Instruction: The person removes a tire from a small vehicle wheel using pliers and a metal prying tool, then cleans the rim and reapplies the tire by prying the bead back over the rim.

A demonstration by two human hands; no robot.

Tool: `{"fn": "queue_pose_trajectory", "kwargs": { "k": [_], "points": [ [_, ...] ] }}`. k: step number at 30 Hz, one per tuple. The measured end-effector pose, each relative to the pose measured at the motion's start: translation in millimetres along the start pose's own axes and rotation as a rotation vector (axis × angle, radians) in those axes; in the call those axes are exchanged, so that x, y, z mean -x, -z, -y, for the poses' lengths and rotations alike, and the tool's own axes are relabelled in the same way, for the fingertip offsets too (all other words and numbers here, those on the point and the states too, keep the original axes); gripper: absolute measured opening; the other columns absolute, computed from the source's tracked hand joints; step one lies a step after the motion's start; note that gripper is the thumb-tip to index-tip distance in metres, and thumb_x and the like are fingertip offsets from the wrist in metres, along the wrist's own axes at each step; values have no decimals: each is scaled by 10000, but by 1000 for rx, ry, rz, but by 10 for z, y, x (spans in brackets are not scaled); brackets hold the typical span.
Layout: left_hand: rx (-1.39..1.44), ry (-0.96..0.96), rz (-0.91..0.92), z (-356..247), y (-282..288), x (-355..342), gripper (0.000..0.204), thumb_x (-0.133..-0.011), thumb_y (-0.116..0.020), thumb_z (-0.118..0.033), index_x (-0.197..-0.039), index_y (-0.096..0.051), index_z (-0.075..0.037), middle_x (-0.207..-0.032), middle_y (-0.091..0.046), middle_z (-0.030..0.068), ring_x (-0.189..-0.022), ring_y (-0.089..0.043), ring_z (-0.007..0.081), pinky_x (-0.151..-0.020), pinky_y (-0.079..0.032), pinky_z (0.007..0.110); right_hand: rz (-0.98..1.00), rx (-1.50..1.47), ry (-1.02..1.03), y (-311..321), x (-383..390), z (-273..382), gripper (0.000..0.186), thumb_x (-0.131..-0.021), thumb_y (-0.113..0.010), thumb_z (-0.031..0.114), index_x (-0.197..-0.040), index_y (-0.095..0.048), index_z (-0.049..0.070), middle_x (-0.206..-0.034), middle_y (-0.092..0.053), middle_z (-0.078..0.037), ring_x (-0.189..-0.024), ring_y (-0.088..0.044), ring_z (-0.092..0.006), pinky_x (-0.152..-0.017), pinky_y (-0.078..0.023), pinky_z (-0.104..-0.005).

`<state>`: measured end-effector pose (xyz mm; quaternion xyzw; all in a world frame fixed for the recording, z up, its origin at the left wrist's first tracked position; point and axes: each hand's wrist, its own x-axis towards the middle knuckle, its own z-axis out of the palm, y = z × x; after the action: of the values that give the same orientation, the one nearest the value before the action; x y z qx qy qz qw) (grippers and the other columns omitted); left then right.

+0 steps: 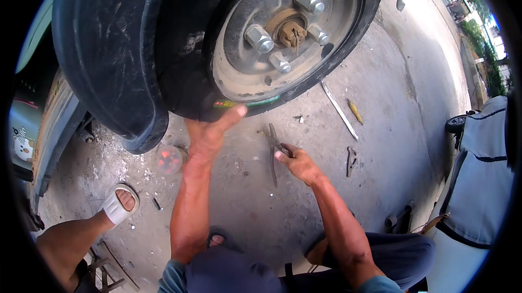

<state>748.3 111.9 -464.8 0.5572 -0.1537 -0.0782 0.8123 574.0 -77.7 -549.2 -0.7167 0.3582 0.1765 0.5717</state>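
A black tyre (pixel 182 83) on a dusty metal wheel (pixel 231 78) fills the upper middle. Several silver lug nuts (pixel 259 38) surround a rusty centre nut (pixel 292 33) with a split pin through it. My left hand (pixel 206 134) grips the tyre's lower edge: its thumb presses the sidewall by a coloured label, and its other fingers are hidden beneath. Below the wheel, my right hand (pixel 300 165) is closed around one handle of dark, worn pliers (pixel 273 154). The pliers' jaws point up toward the tyre and touch nothing that I can make out.
A black mudguard (pixel 103 48) hangs left of the tyre. On the concrete lie a long silver bar (pixel 340 110), a yellow-handled tool (pixel 355 111), a rusty tool (pixel 350 162) and a clear tub (pixel 171 160). Another person's sandalled foot (pixel 122 205) is at left; a grey-covered vehicle (pixel 481 184) stands right.
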Motion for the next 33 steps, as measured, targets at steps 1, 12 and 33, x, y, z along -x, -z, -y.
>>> {"fn": "queue_pose_trajectory", "kwargs": {
  "k": [1,12,33],
  "points": [
    [-19,-13,7,-30,13,-25,624,-748,-770,15,-1341,-574,19,-1265,-639,84,-1176,-610,196,-1068,-453,345,-130,-43,121,-19,-73,48,577,-1023,-643,369,-1443,-529,-9,-1308,-659,-184,-1254,-612,-270,-1022,-494,-415],
    [-17,-79,-153,-290,-157,3,619,-760,-801,32,-1337,-578,1,-1250,-638,73,-1146,-612,191,-1029,-478,334,232,-1189,532,-206,-158,1272,809,-975,-735,308,-1580,-231,124,-1512,-447,-163,-1364,-504,-344,-1060,-469,-546],
    [-344,218,-238,-290,-187,111,813,-846,-829,-179,-1510,-373,-72,-1433,-517,107,-1300,-529,254,-1063,-465,434,-104,-1083,642,-98,-277,1466,682,-970,-696,58,-1506,-281,-17,-1419,-542,-197,-1303,-551,-270,-1093,-432,-375]
  ]
}}
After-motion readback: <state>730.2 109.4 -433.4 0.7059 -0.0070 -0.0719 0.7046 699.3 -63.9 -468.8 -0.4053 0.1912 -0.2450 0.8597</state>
